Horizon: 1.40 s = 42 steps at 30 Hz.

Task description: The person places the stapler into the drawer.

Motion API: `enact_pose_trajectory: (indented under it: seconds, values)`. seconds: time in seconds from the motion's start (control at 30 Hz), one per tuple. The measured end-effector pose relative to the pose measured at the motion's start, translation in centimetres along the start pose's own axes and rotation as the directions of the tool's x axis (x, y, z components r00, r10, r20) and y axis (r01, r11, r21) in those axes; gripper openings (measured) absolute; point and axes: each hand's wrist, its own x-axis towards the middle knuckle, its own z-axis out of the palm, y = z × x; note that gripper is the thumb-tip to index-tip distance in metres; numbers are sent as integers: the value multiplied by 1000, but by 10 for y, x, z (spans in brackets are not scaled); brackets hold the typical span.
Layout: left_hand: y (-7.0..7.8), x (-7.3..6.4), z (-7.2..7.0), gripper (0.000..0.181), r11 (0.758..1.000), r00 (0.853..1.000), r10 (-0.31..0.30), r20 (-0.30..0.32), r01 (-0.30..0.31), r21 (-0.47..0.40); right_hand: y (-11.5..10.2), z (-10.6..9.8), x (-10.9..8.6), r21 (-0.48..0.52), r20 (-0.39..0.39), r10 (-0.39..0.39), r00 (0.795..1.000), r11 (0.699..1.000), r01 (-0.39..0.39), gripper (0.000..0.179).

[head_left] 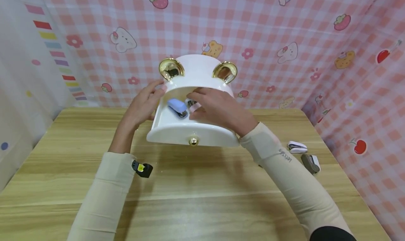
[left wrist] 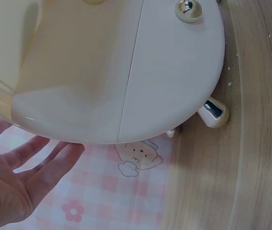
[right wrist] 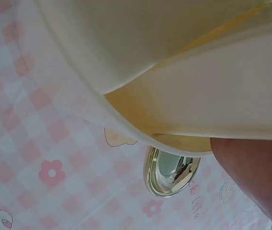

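A white storage box (head_left: 197, 67) with two gold ears has its rounded drawer (head_left: 171, 134) pulled out, a gold knob (head_left: 193, 141) on the front. In the drawer lies a blue mini stapler (head_left: 178, 107). My right hand (head_left: 216, 107) reaches in from the right, fingers curled round a pale pink and white mini stapler (head_left: 193, 106) beside the blue one. Part of that stapler is hidden by the hand. My left hand (head_left: 142, 105) rests against the box's left side; the left wrist view shows its fingers (left wrist: 54, 172) extended along the curved edge.
Two more mini staplers, one white (head_left: 297, 147) and one grey-brown and white (head_left: 311, 163), lie at the right of the wooden table (head_left: 190, 206). A pink checked cloth (head_left: 104, 65) hangs close behind the box. Short gold feet (left wrist: 215, 113) support the box.
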Motion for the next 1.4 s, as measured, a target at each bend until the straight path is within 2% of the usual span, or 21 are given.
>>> enact_pose_trajectory:
  seconds: [0.4,0.9,1.2,1.3,1.4]
  values:
    - [-1,0,0,68,1000,1000,0,4,0,-2,-6,-11,-9,55,5,49,999,997,-49,38]
    - [-1,0,-1,70,1000,1000,-3,9,3,4,-13,-29,-19,91,-24,-3,1000,996,5,41]
    - [-1,-1,-3,68,1000,1000,3,14,-3,-1,-20,-44,-29,143,-95,-42,995,988,56,42]
    - [0,-1,-3,67,1000,1000,5,21,-5,-5,-19,-47,-32,131,-141,-61,988,988,79,42]
    - [0,-1,-2,66,1000,1000,3,20,-3,-7,-14,-50,-40,109,-179,-48,983,992,69,42]
